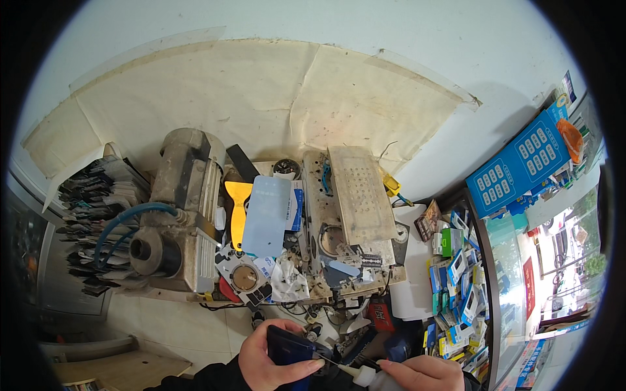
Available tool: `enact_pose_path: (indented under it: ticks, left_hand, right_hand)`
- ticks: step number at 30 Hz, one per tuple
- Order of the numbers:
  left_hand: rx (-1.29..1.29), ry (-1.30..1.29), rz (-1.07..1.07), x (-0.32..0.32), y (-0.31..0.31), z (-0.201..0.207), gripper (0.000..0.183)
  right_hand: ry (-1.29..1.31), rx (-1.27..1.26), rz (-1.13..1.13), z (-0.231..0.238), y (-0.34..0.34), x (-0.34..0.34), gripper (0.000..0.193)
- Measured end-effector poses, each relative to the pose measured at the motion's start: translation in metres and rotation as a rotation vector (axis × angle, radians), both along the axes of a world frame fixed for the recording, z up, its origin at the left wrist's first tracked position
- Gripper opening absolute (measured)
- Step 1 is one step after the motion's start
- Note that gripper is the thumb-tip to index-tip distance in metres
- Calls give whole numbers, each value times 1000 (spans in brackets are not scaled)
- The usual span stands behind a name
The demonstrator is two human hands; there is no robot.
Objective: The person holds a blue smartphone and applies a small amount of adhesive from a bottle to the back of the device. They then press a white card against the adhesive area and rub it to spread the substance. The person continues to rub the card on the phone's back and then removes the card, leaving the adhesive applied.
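Note:
At the lower middle, my left hand is closed around a dark blue phone, its thumb lying along the lower part. My right hand is to the right, fingers closed on a small bottle with a white cap. A thin needle-like tip runs from that cap toward the phone's right edge; whether it touches cannot be made out. Most of the bottle is hidden by my fingers. A short dark piece shows beside my right fingertips, too small to name.
Ahead stands a cluttered bench with a grimy motor pump, a yellow scraper, a pale blue sheet and a dusty perforated plate. Packets are stacked left. Small boxes pile up right, below a blue sign.

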State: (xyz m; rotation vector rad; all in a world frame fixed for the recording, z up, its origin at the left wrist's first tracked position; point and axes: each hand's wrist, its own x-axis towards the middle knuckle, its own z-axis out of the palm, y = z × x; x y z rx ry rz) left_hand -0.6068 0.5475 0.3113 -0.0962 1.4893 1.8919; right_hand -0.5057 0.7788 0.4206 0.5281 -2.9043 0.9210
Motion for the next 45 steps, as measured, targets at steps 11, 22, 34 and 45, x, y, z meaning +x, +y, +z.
enact_pose_path:
  ticks: [11, 22, 34, 45]
  left_hand:
    - [27, -23, -15, 1, 0, -1, 65]
    - [-15, 30, -44, -2, 1, 0, 66]
    - [324, 284, 11, -7, 2, -28, 38]
    - [239, 254, 147, -7, -7, -11, 42]
  right_hand:
    - [-52, -25, -51, 3, -2, -4, 38]
    - [-110, -62, -105, 11, -3, -12, 47]
    - [-27, -802, -666, -23, 39, -47, 46]
    - [43, -361, -791, -167, 148, -208, 47]
